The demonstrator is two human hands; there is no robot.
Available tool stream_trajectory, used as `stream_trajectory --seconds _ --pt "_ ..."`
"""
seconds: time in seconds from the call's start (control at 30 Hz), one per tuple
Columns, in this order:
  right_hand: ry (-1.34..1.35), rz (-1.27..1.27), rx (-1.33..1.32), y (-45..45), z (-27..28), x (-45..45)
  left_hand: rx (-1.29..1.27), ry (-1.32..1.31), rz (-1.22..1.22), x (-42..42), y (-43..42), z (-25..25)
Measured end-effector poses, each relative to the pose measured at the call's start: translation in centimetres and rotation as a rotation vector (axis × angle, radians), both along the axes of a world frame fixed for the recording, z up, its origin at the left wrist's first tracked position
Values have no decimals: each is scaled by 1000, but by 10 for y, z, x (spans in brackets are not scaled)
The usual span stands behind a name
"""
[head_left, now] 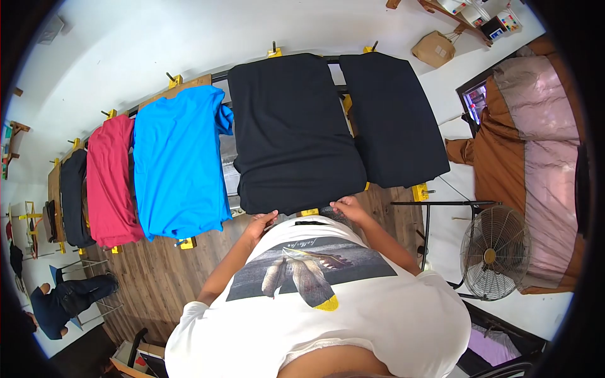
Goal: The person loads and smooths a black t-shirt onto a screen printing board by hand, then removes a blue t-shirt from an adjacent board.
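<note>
A black T-shirt (293, 132) lies stretched over a flat board in front of me, with small wrinkles along its left side and near end. At its near edge, my left hand (259, 225) pinches the hem by the left corner. My right hand (350, 209) is closed at the same edge, further right, with its fingertips on the dark cloth. The board under the shirt is hidden. To the right, a second black T-shirt (396, 120) covers another board. A bright blue T-shirt (179, 160) is draped on the board to the left.
Further left hang a red T-shirt (112, 183) and another black shirt (74, 198) on the same row, held by yellow brackets (175, 80). A floor fan (495, 252) stands at the right, near brown and pink curtains (535, 138). Another person (69, 302) is at the lower left.
</note>
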State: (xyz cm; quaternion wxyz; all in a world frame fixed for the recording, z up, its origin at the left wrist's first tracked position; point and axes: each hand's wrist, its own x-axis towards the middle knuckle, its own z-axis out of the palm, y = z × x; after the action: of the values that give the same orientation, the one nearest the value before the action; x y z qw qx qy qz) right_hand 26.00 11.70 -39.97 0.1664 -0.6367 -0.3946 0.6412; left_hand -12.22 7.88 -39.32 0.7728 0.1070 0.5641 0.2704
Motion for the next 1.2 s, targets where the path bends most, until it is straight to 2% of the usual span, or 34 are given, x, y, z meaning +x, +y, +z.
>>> stream_trajectory --seconds 0.07,0.2,0.3,0.37,0.53,0.73,0.87,0.93,1.07,1.13,1.2 --pt "30 -54 25 -2 10 1 20 21 -11 0 -2 -2" --pt "125 -251 24 -7 21 11 -7 116 177 1 -11 10" --pt "101 -366 47 -12 30 18 -27 154 271 -5 -16 19" --pt "63 -366 80 -13 29 25 -50 178 302 -10 -17 22" --pt "12 -354 139 -13 27 35 73 194 269 -12 -21 15" --pt "55 -397 95 -13 23 33 138 165 281 -14 -24 17" --pt "140 -438 87 -14 21 33 82 189 344 -7 -21 20" --pt "143 -449 86 -14 22 32 17 366 384 -3 -18 17" --pt "103 -509 68 -14 24 29 -15 468 461 0 -18 16" --pt "117 -538 60 -13 27 27 243 575 441 -3 -24 -5" --pt "71 -542 77 -13 28 24 270 556 436 -7 -26 -15"
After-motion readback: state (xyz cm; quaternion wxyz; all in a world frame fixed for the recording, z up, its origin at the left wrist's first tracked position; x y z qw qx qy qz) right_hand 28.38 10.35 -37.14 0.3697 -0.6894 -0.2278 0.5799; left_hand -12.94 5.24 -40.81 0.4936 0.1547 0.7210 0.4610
